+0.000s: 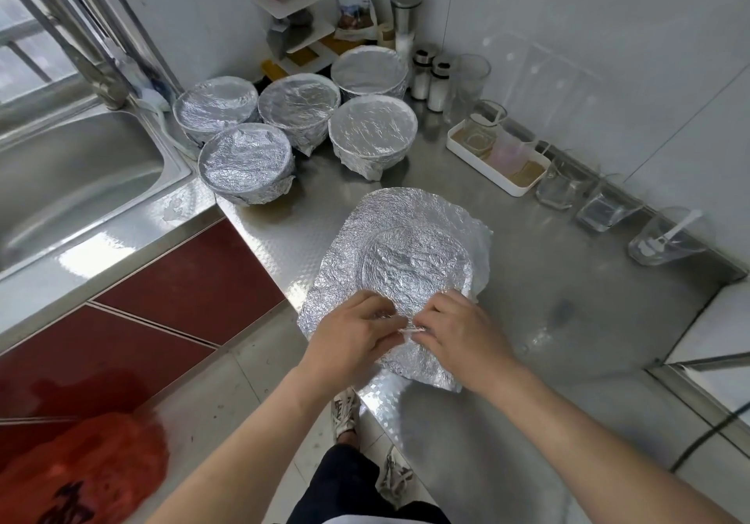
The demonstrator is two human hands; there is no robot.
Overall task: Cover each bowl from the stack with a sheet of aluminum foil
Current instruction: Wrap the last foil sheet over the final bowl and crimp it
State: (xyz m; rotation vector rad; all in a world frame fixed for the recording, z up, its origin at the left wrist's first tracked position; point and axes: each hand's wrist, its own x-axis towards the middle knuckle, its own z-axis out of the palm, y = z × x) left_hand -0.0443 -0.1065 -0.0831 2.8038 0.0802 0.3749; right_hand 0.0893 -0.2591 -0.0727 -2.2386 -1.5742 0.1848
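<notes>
Two hands [353, 336] [458, 332] pinching foil [406, 239], bag [81, 471] lettering illegible

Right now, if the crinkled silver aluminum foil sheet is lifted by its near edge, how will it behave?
The crinkled silver aluminum foil sheet looks thin and light, so it would probably lift easily. The round outline pressed into it suggests it keeps a bent shape. Where the left hand and right hand pinch its edge, it might tear.

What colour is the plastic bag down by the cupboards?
The plastic bag is orange-red, with black marks; head view.
</notes>
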